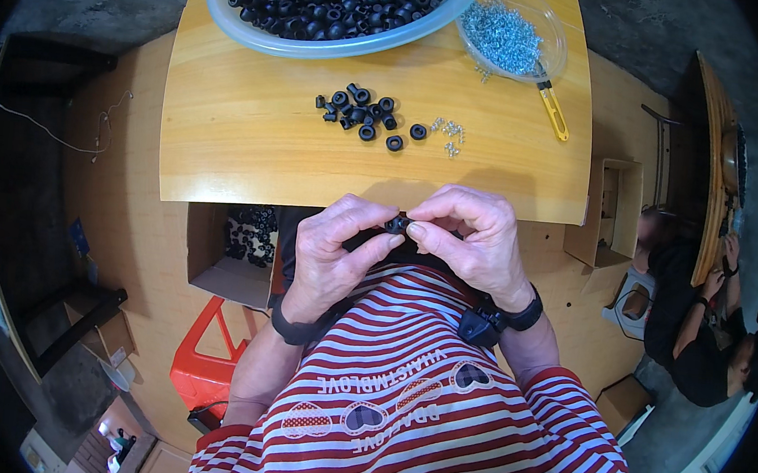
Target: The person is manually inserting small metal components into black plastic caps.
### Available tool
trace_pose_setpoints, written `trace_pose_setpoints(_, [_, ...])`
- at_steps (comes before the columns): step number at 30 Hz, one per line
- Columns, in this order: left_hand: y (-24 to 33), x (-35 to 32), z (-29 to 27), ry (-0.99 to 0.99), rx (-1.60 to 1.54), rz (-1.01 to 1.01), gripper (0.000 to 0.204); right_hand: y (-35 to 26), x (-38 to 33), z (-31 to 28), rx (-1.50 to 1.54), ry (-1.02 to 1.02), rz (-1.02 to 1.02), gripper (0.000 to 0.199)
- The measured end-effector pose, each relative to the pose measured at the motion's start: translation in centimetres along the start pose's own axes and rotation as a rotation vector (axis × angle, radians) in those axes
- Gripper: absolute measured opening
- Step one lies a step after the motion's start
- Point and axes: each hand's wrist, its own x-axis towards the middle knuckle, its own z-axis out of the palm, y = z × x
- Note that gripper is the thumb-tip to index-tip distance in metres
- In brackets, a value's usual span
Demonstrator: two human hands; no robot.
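Striped cloth of the wearer's shirt lies nearest the camera, below the table. Just off the table's near edge, the left hand and right hand meet, thumb and forefinger of each pinched narrow on a small black part, probably because so little a thing suits fingertips better than palms; they hide much of it. Mid-table lie loose parts and, to their right, silvery bits, apparently spread within easy reach. At the table's far side sit a basin of black parts and a bowl of bits, whose rims seemingly keep the bulk from scattering. Near the table's right edge rests a yellow knife, perhaps kept clear of the fingers.
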Motion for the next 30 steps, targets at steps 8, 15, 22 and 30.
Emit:
trace_pose_setpoints(8, [0.12, 0.19, -0.04, -0.012, 0.089, 0.05, 0.03, 0.07, -0.11, -0.17, -0.022, -0.028, 0.012, 0.009])
trace_pose_setpoints(15, [0.24, 0.17, -0.19, -0.02, 0.066, 0.024, 0.031, 0.28, -0.16, -0.55, 0.107, -0.069, 0.075, 0.011])
trace_pose_setpoints(22, [-0.29, 0.04, -0.37, -0.042, -0.105, -0.062, 0.032, 0.18, -0.17, -0.65, 0.143, -0.077, 0.154, 0.01])
trace_pose_setpoints(30, [-0.41, 0.09, -0.17, -0.024, -0.139, -0.05, 0.03, -0.01, -0.28, -0.83, 0.117, -0.062, 0.153, 0.01])
